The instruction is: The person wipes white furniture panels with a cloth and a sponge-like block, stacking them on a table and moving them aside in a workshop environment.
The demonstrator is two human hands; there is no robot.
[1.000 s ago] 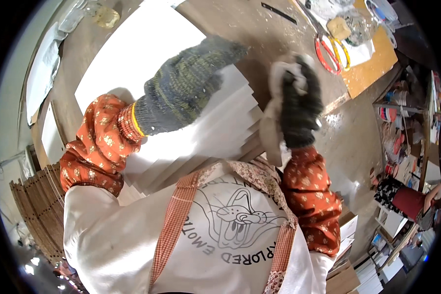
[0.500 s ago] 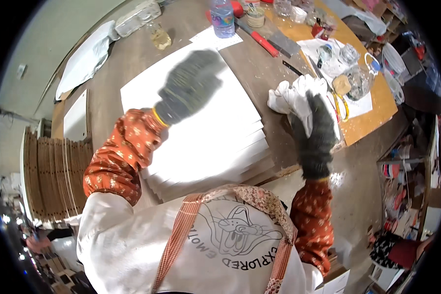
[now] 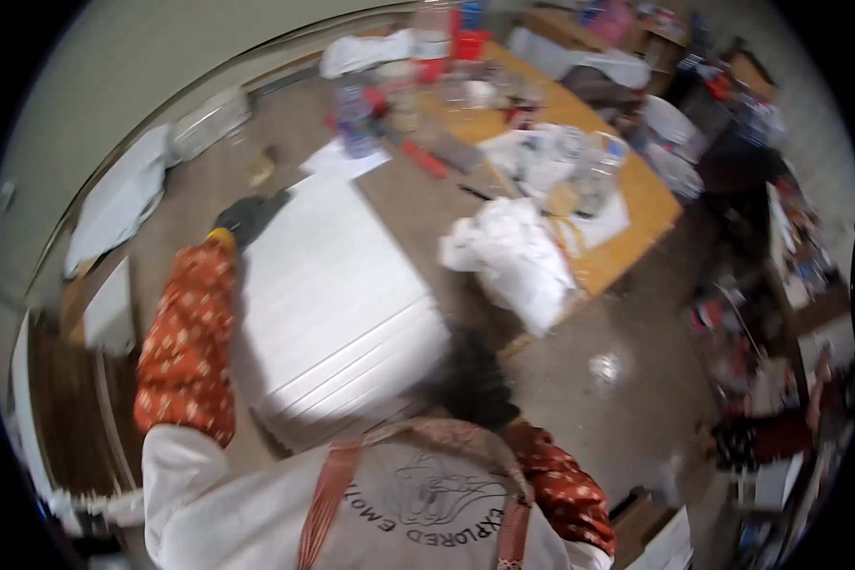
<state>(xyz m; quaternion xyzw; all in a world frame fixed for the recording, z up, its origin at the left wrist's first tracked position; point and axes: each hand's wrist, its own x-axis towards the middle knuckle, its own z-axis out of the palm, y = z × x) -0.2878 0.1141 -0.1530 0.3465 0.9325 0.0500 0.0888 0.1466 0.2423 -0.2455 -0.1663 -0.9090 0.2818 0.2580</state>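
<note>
Flanking the stack of white sheets [image 3: 337, 275] from two opposite sides, the person works with both hands in dark knitted gloves. The stack lies on the brown table [image 3: 399, 211] directly in front of the body; its far part looks like one smooth top face, while toward the body the layers show as a row of stepped edges.

The left hand [image 3: 252, 220] is at the far left corner, fingers pointing along the edge, apparently against it. The right hand [image 3: 477, 380] is at the near right corner, so blurred that its fingers cannot be told apart. How far either hand is open, and whether it pinches any sheet or only presses the side, cannot be told.

A crumpled white cloth [image 3: 513, 261] lies to the right of the stack, apart from both hands, by the edge of the orange-brown board [image 3: 650, 214]. Beyond the far end of the stack stands a clear bottle [image 3: 356, 122] on a small white paper [image 3: 337, 163].

The step in hand seems to be steadying or squaring the stack between the palms. The next move would call for even, gentle pressure from both sides, so that the stepped layers align without buckling.
</note>
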